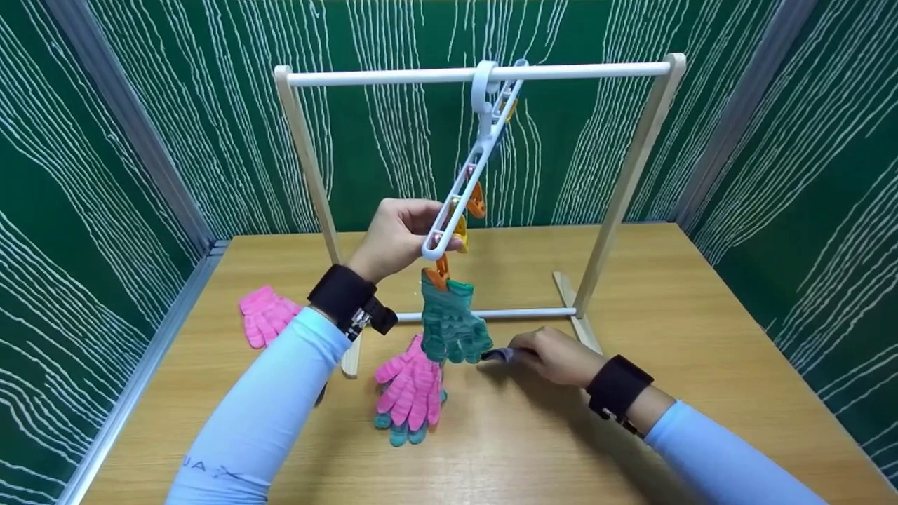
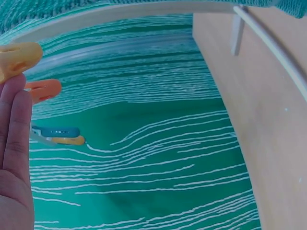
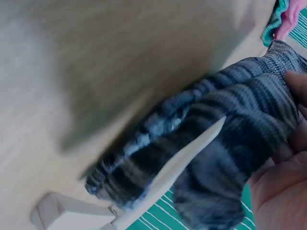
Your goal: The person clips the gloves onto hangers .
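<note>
My left hand [image 1: 396, 235] grips the near end of a white clip hanger [image 1: 463, 189], beside a yellow clip [image 1: 461, 235]; in the left wrist view its fingertips meet the yellow clip [image 2: 19, 57]. Below that end, an orange clip [image 1: 439, 272] holds a green knit glove [image 1: 452, 322], fingers downward. My right hand [image 1: 558, 356], low over the table to its right, pinches a dark grey striped knit glove [image 3: 230, 115] near the ribbed cuff. Most of that glove is hidden in the head view.
A wooden rack with a white top bar [image 1: 393, 76] carries the hanger; its foot [image 1: 575, 308] stands near my right hand. On the table [image 1: 701, 337] lie a pink glove [image 1: 263, 315] at left and another pink glove [image 1: 410, 393] over a green one. Green walls surround the table.
</note>
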`<state>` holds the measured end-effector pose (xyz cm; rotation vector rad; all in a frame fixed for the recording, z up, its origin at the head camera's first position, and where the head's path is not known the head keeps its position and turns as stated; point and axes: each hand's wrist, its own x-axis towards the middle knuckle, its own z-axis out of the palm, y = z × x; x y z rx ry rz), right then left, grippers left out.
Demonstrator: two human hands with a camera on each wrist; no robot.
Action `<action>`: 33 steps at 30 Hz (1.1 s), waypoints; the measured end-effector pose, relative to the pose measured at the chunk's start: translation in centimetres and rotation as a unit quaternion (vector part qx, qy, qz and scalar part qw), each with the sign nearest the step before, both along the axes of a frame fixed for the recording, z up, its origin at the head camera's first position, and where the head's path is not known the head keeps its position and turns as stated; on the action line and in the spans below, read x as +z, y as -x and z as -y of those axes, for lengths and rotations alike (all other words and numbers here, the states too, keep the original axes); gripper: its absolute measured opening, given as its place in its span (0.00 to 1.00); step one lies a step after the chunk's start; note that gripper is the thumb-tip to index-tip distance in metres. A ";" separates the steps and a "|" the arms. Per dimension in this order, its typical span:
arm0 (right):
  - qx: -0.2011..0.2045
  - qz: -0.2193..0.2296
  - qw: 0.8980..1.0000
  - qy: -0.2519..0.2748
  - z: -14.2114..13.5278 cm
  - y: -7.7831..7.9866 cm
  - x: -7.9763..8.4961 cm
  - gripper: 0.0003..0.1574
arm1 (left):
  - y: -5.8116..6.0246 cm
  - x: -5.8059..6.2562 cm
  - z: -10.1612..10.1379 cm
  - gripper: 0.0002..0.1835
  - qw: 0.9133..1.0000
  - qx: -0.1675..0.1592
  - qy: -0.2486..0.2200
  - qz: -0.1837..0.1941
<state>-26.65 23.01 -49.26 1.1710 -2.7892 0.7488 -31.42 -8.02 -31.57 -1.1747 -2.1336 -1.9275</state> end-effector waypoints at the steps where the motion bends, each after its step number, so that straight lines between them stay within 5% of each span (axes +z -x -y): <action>1: -0.005 0.003 1.000 0.001 0.0 0.0 0.2 0.07 | 0.0 0.0 0.0 0.15 1.000 0.000 0.000 -0.001; 18: -0.062 0.030 0.995 0.067 -0.5 0.6 4.0 0.09 | -0.1 0.5 0.1 0.13 1.000 0.010 0.014 -0.009; 33: -0.060 0.035 0.990 0.126 -0.7 0.5 6.6 0.10 | -0.2 0.8 -0.1 0.11 0.999 0.039 0.021 -0.016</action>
